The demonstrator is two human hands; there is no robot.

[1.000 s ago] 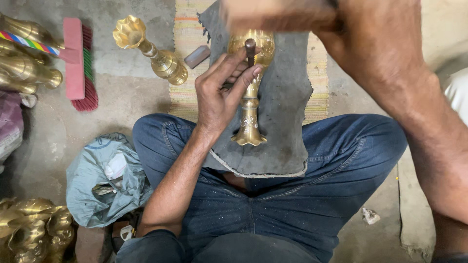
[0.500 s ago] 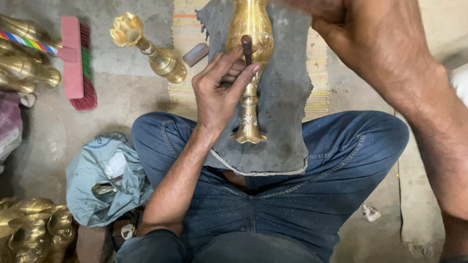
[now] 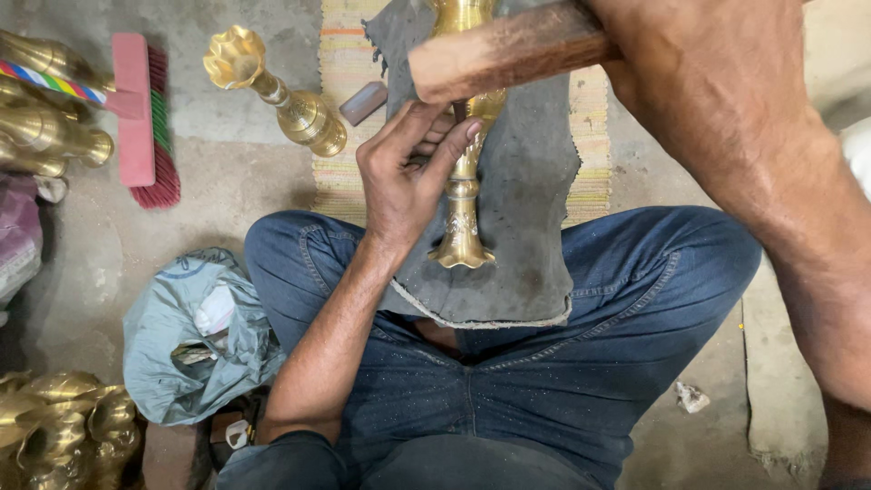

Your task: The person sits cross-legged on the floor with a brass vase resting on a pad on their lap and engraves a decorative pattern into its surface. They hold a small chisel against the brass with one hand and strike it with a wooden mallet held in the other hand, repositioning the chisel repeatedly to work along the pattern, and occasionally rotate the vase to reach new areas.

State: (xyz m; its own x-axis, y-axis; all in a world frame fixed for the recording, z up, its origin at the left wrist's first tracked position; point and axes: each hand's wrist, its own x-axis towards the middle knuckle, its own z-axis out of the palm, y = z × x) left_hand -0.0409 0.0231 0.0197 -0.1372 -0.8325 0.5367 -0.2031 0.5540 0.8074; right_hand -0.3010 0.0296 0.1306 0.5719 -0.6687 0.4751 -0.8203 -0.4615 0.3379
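- My left hand [image 3: 408, 177] pinches a small dark punch [image 3: 459, 111] against the brass vase [image 3: 463, 195], fingers curled round it.
- The vase lies just right of that hand, on a grey cloth [image 3: 526, 209] over my lap.
- Above it, my right hand [image 3: 699, 63] grips a wooden handle [image 3: 508, 54].

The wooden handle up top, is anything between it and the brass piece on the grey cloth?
Yes. The left hand holds a small dark punch against the brass piece, right under the wooden handle that the right hand grips.
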